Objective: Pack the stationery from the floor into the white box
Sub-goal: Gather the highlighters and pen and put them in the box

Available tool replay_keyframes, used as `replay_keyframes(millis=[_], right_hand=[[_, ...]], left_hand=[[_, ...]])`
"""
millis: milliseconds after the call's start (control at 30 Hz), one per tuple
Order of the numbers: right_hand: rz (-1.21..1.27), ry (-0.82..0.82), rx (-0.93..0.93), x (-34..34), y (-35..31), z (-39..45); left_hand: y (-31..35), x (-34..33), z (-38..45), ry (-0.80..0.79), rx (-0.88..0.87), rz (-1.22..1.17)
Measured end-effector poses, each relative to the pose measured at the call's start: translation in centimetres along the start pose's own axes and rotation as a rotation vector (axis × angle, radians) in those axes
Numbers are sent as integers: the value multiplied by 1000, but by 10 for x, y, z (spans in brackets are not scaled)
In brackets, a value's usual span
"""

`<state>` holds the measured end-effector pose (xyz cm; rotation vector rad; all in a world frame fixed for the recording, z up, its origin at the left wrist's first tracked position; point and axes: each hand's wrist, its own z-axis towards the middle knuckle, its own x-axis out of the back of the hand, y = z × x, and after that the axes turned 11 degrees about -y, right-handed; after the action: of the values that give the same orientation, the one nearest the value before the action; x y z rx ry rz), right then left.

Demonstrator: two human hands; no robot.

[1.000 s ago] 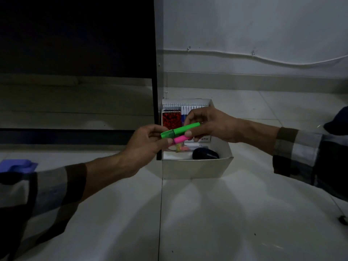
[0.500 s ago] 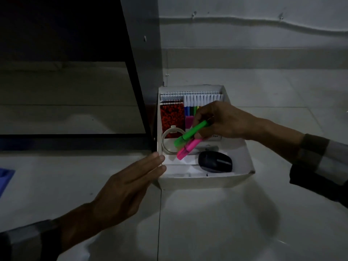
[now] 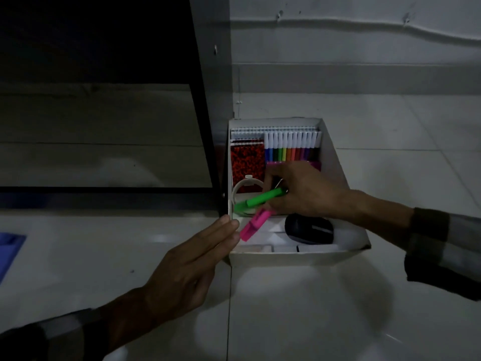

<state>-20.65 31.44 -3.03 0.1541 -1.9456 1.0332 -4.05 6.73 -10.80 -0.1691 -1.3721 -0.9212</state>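
Pink highlighter (image 3: 253,225) end behind fingers (image 3: 270,204)

Box (image 3: 286,255) sits on the floor (image 3: 312,308) right up against a cabinet (image 3: 104,126) on its left, with notebook (image 3: 247,162) and markers (image 3: 292,147) standing at the back, mouse (image 3: 309,231) up front.

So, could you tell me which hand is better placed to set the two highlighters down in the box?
The right hand: it holds the green highlighter and pink highlighter over the box. The left hand lies open by its left wall.
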Motion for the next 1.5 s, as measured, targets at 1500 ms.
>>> replay_keyframes(millis=[1500], right_hand=[[-530, -296, 18, -48, 8, -2]], left_hand=[[33, 47, -1, -150, 114, 8]])
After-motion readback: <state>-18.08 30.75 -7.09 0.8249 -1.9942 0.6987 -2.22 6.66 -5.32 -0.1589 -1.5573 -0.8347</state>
